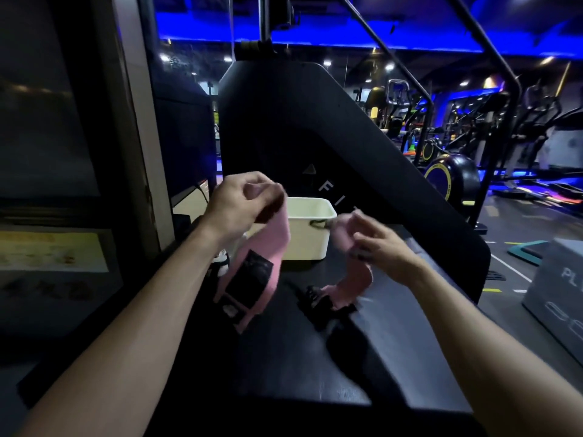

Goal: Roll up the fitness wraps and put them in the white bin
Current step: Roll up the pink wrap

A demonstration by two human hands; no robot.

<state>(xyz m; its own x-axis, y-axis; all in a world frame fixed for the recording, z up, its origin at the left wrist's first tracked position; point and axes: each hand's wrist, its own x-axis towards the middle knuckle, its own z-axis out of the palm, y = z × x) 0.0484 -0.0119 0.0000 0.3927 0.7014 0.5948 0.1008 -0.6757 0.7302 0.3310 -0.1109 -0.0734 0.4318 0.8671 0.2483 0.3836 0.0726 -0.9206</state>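
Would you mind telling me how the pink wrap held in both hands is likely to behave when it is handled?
Probably floppy: the pink wrap hangs limp from the left hand, and its other stretch sags below the right hand. It seems light, since a pinch of the fingers carries it. The black patch, possibly a fastener, may catch while rolling.

Pink wrap (257,272) hanging unrolled, white bin (310,234) upright behind

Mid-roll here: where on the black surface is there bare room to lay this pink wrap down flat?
Bare black surface lies near you, between your forearms, below the hanging pink wrap. Crowded: the strip in front of the white bin, where the wrap's right end and a black strap lie. Left hand and right hand both hold the wrap.
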